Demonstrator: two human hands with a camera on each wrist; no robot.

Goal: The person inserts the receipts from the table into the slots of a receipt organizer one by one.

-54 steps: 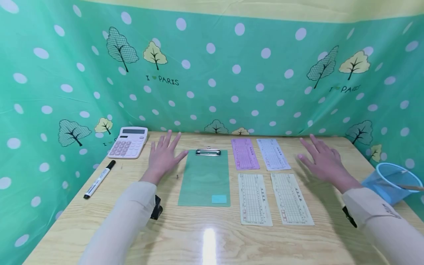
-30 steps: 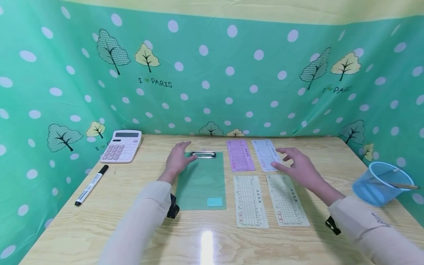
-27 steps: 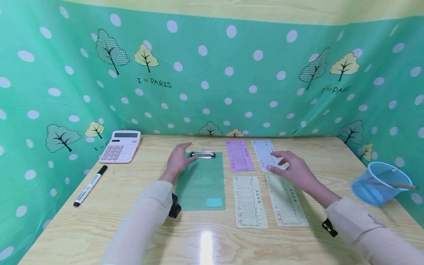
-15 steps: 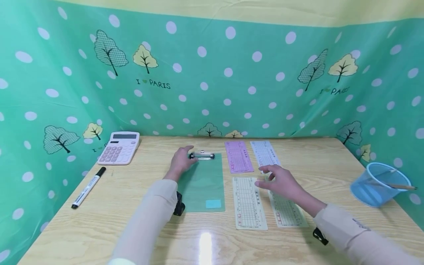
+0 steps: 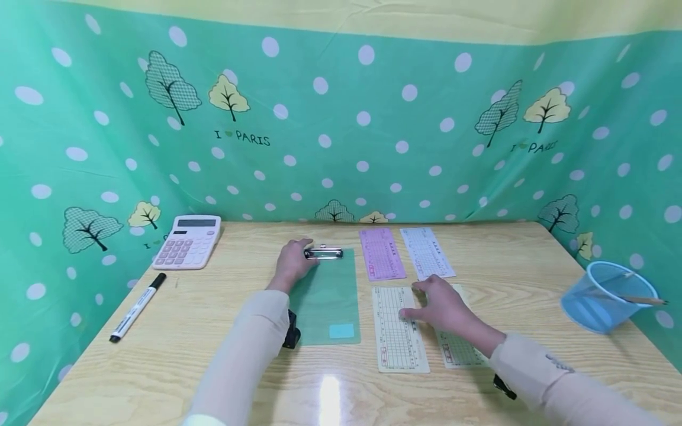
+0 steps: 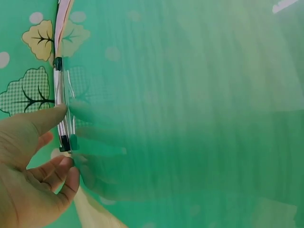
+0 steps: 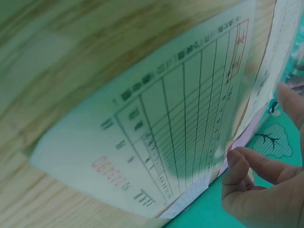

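A green clipboard (image 5: 325, 307) with a metal clip (image 5: 323, 253) lies mid-table. At its upper left corner, my left hand (image 5: 293, 263) holds it, thumb at the clip and fingers bent round the edge in the left wrist view. My right hand (image 5: 442, 305) hovers over two printed white slips, thumb and fingers apart with nothing between them. Its thumb is above the left white slip (image 5: 396, 349); the hand and wrist cover part of the right white slip (image 5: 458, 349). Beyond are a purple slip (image 5: 382, 254) and a pale blue slip (image 5: 426, 251).
A pink calculator (image 5: 187, 242) sits at the back left, with a black-capped marker (image 5: 137, 307) in front of it. At the right stands a blue mesh pen holder (image 5: 602, 302) with a pencil (image 5: 642, 300) in it. A dotted curtain (image 5: 341, 118) encloses the table.
Both hands have come inward: the left onto the clipboard's upper corner, the right leftward and nearer, from beside the blue slip to over the white slips. The slips and clipboard have stayed put.
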